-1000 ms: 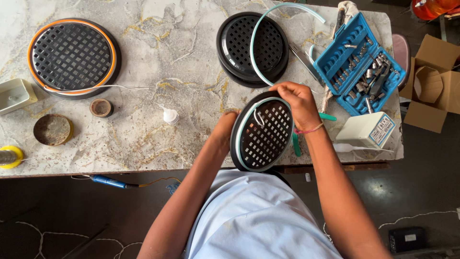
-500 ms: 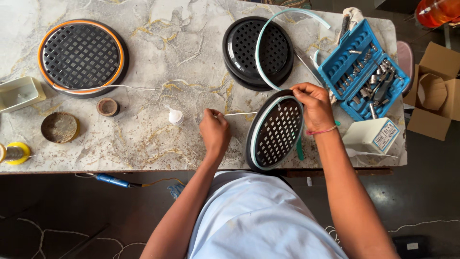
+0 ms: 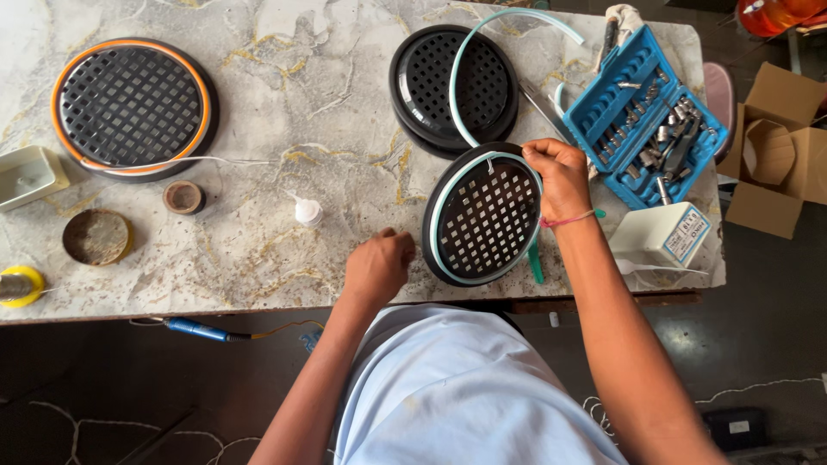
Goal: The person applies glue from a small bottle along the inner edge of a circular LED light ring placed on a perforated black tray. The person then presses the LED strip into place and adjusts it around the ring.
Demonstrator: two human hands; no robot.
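Observation:
A black round grille (image 3: 487,222) stands tilted on the marble table (image 3: 327,120) near its front edge. A pale teal strip (image 3: 482,52) runs around the grille's rim and loops up and away over the table. My right hand (image 3: 556,176) pinches the strip at the top right of the grille's rim. My left hand (image 3: 379,265) is curled loosely at the table's front edge, just left of the grille, and I see nothing in it.
A second black grille (image 3: 452,86) lies behind. An orange-rimmed grille (image 3: 133,108) lies far left. A blue tool case (image 3: 642,116), white box (image 3: 659,237), small white bottle (image 3: 307,211), two round lids, yellow tape roll (image 3: 19,286) and white tray (image 3: 26,176) surround them.
My left hand left the grille's left edge, moved left over the table, and now rests lower at the front edge. My right hand stays on the rim with the strip.

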